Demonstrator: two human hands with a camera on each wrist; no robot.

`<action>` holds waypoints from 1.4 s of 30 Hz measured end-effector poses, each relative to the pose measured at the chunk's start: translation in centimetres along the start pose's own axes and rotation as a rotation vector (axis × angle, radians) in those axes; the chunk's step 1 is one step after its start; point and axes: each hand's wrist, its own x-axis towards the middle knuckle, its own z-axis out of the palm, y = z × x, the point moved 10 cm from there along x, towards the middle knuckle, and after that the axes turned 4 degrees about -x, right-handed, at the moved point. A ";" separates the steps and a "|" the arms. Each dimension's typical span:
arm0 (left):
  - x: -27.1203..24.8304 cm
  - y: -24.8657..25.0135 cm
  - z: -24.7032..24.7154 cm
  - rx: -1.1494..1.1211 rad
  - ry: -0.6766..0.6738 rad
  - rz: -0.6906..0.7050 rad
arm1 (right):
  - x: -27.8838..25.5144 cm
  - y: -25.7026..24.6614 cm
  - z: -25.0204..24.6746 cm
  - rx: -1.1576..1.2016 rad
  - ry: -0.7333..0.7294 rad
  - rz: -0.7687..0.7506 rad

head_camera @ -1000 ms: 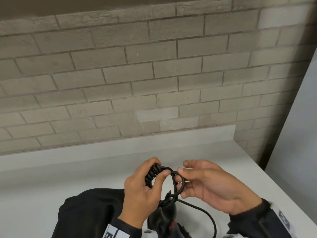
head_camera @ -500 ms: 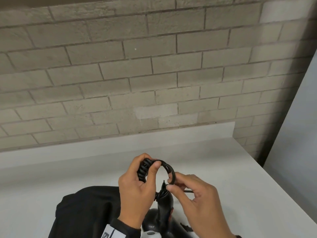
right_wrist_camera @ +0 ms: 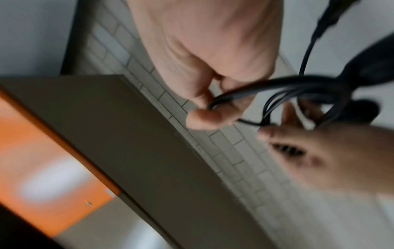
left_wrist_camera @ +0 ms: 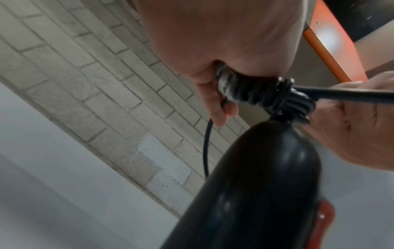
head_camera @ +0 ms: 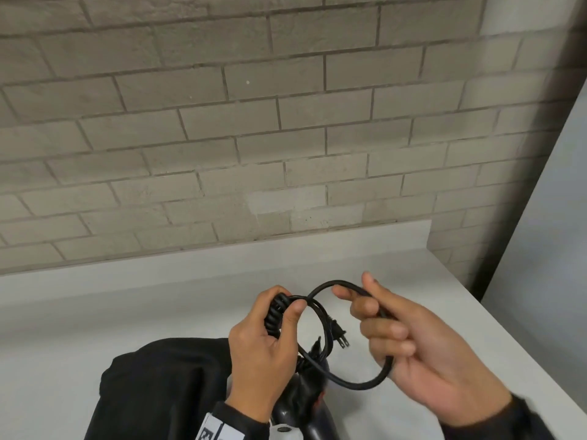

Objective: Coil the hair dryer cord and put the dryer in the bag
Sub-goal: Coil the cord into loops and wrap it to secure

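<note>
**Cord partly coiled, dryer outside the bag**

We find the black cord held above the counter between both hands. A tight bundle of coils sits in the left hand, whose fingers curl round it with the thumb pressed over the top strands. From that bundle a loose loop runs out to the right hand, whose curled fingers grip the strand near the top of the loop while the lower run passes under the fingers. The plug hangs free between the two hands, prongs pointing down and right. We note the black hair dryer directly beneath the left hand, its cord exit just below the bundle; its lower part is cut off by the frame edge. The black bag lies on the white counter just left of the dryer, under the left wrist. A grey brick wall stands behind the counter.
</note>
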 end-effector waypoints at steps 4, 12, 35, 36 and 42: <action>-0.1 -1.3 -1.3 0.004 0.074 -0.072 | -0.6 -0.2 -2.3 -0.400 0.018 -0.374; -0.7 -1.9 -1.2 -0.037 0.070 -0.137 | -1.0 4.5 -4.9 -0.812 0.192 -0.442; -1.4 -1.1 -0.1 -0.084 0.042 -0.189 | -6.4 -0.7 -5.3 -1.141 0.645 -0.824; -1.4 -0.9 -0.1 -0.079 0.044 -0.183 | -5.6 0.5 -3.9 -1.240 0.516 -0.732; -1.2 -1.0 -0.4 -0.108 0.044 -0.209 | -3.3 4.2 -2.0 -1.103 0.070 -0.415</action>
